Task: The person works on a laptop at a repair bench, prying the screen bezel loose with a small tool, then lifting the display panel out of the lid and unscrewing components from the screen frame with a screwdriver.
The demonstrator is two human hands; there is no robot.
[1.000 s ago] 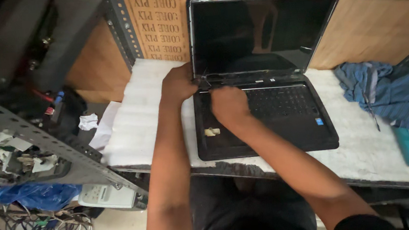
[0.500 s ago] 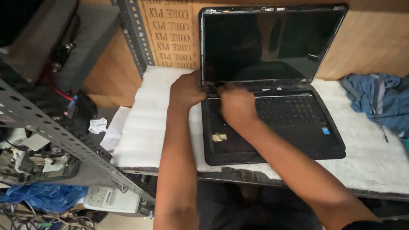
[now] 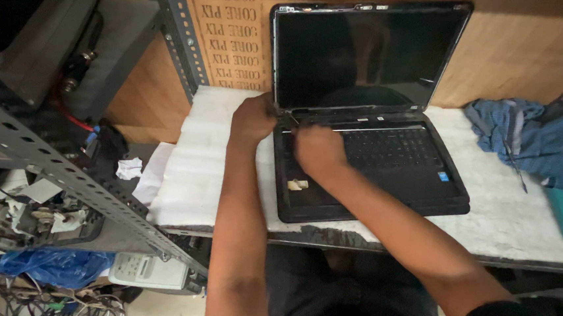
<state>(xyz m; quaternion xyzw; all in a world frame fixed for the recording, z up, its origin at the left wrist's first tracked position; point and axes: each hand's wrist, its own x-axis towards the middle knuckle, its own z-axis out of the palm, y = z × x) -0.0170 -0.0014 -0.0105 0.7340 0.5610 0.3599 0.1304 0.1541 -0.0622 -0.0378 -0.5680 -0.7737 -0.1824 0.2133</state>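
My left hand [image 3: 252,119] grips the open black laptop [image 3: 368,165] at its left hinge corner, fingers curled shut there, while my right hand [image 3: 318,150], just beside it over the keyboard's left end, pinches something I cannot make out.

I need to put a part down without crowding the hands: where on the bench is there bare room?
Free: the white foam sheet left of the laptop, below the left hand; also the bare worktop between the laptop and the blue cloth. Crowded: the laptop's left hinge corner, where the right hand works too.
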